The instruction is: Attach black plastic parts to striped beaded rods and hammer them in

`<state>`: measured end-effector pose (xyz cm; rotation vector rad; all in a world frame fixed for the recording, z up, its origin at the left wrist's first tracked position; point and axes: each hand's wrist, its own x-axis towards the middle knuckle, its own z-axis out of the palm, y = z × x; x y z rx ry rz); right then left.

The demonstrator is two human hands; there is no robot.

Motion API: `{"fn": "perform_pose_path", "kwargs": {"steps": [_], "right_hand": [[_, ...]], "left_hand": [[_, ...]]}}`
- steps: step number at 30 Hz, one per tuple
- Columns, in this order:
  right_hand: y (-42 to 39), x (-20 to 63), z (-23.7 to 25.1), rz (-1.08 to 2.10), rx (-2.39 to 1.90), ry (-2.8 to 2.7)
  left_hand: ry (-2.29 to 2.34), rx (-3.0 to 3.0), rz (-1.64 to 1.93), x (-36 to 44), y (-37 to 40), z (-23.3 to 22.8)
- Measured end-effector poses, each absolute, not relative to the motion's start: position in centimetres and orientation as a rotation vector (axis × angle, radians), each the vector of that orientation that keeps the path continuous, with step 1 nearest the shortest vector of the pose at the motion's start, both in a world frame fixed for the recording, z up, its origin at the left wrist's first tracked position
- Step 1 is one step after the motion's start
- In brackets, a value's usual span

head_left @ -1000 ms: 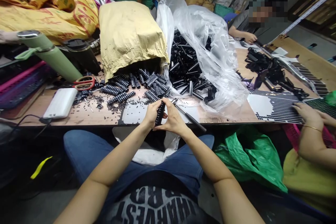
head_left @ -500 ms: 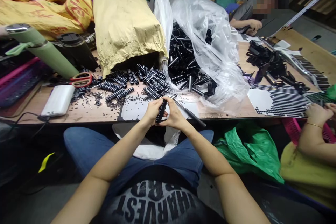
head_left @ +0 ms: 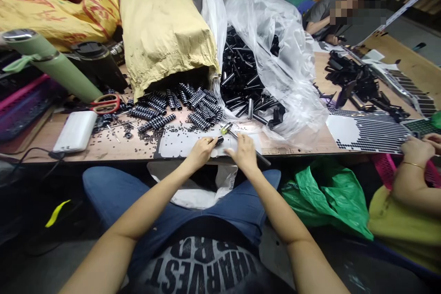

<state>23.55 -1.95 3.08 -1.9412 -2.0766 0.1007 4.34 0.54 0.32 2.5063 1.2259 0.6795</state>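
My left hand (head_left: 202, 150) is closed around a short black cylindrical piece (head_left: 219, 139), whose end shows past the fingertips. Most of that piece is hidden in the fingers. Over the dark handle of a hammer (head_left: 263, 159) lies my right hand (head_left: 244, 150), its fingers extended and the thumb spread to the left. The hammer's head (head_left: 226, 128), with a yellow-green face, points away from me. Both hands are above a white sheet (head_left: 175, 143) at the table's front edge. Beyond them lie several black cylinders ringed with pale dots (head_left: 203, 109).
A yellow sack (head_left: 168, 32) and a clear plastic bag (head_left: 275, 55) of black parts stand behind. To the left are scissors (head_left: 106, 104), a white box (head_left: 76, 131) and a green bottle (head_left: 58, 64). Another person's hand (head_left: 417, 148) is at the far right.
My hands have drawn apart. The right one has let go of the black piece and moved right onto the hammer handle; the left keeps the piece, now tilted differently.
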Motion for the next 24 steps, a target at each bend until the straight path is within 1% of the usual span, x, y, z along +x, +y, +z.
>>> {"fn": "perform_pose_path", "kwargs": {"steps": [2,4,7,9,14,20,24], "right_hand": [[-2.3,26.0,3.7,0.021,-2.179,-2.022],[-3.1,27.5,4.5,0.112,-2.268,-1.998],[-5.0,27.7,5.5,0.324,-2.123,-1.877],[-6.5,27.0,5.6,0.377,-2.011,-1.812],[-8.5,25.2,5.8,0.544,-2.171,-1.938],[-8.4,21.9,8.7,0.517,-1.848,-1.874],[-7.8,18.9,7.9,0.59,-1.941,-2.24]], "left_hand": [[1.216,2.665,0.608,3.5,0.6,0.2],[1.227,2.761,0.591,3.0,0.5,0.3],[1.253,2.829,0.618,2.8,0.6,0.3],[1.278,2.851,0.63,2.9,0.6,0.2],[1.36,2.854,0.545,4.0,-0.1,0.0],[1.414,2.826,0.466,6.4,-2.5,-0.6],[1.35,2.84,0.489,6.1,-2.3,-1.7]]}}
